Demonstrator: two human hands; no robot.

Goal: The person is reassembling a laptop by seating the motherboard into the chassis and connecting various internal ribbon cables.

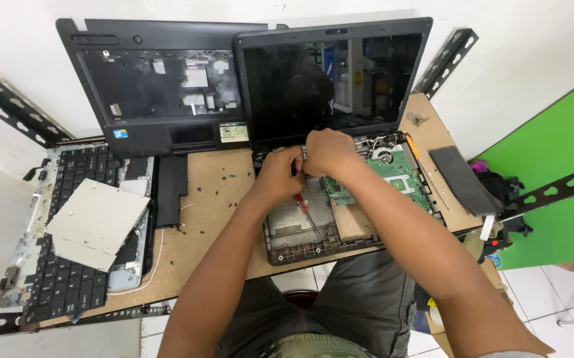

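A seated person bends over a stripped-down laptop on a brown worktable [214, 192], both bare hands meeting at the hinge line of the machine. Far to the left of the fingers, a detached keyboard [68, 265] lies flat with a silver optical drive [94, 222] resting on top of it. Up and to the left of the fingers, a black palm-rest cover [161, 86] leans against the white wall, and a slim black panel [171, 189] lies on the table just below it. The left hand [277, 176] is curled nearly closed, fingertips pinched around a red-handled screwdriver [298, 199] whose shaft slants down toward the person, over the open laptop base [300, 235]. The right hand [326, 151] sits touching the left, fingers folded tight in a fist-like grip just below the dark laptop screen [330, 76], which stands upright directly above the knuckles; what, if anything, those fingers clasp cannot be made out. Immediately right of the fingers, the green circuit board [399, 176] lies exposed inside the base. Farther right, a dark flat strip [462, 179] rests near the table's edge, well apart from both hands.
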